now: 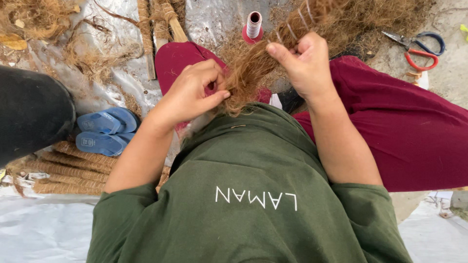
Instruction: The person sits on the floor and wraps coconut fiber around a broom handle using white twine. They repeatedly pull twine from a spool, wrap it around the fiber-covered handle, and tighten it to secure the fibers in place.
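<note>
Silvery plastic sheeting (214, 22) is covering the floor, fibre scattered everywhere; left hand (192, 92) and right hand (304, 63) are both pinching the coir bundle (253, 68).

The light is bright and soft, like daylight on a cloudy day. It falls evenly, so the shadows are weak. A soft dark patch lies under the hands (243, 80) in the middle of the frame, and a thin shadow sits beside the blue sandals (105, 130) at the left. The shiny plastic sheet (214, 19) at the top gives off white glare. The white sheet at the lower left looks pale and washed out. Most of the picture is sharp. The brown fibre (253, 63) in the middle is a little fuzzy. The edges bend and stretch a bit, as a wide lens does.
</note>
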Demonstrator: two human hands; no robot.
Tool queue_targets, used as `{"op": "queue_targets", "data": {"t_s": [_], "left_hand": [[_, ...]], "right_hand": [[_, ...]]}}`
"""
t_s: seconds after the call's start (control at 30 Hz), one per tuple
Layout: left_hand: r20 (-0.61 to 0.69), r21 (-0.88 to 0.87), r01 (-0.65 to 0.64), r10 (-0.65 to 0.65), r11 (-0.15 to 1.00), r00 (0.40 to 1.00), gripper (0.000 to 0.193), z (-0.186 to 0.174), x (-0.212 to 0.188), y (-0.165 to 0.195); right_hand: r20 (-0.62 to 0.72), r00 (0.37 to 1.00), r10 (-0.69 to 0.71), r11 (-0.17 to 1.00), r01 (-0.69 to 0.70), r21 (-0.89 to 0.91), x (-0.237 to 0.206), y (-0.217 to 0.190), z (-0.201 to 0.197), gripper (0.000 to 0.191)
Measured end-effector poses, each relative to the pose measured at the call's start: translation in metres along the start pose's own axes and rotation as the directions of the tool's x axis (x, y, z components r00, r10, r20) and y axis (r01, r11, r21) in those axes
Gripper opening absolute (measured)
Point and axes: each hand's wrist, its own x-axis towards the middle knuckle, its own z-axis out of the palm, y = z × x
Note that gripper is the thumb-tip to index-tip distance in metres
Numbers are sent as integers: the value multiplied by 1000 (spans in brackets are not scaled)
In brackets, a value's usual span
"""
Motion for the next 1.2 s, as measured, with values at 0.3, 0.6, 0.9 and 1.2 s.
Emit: {"op": "queue_targets", "data": {"t_s": [0.3,0.6,0.9,1.2], "left_hand": [[-26,29,29,-28,999,999,34,-6,5,15],[-349,277,-111,208,954,914,55,23,33,51],[-315,13,19,-14,1000,949,28,24,24,26],[-385,122,27,22,992,923,29,44,19,23]], "right_hand": [[-116,986,-123,988,110,-111,2,22,-10,60],[-113,987,-118,993,121,17,-1,22,-3,54],[-128,988,-86,994,95,62,1,23,1,50],[-50,996,-74,996,76,34,1,5,-2,19]]}}
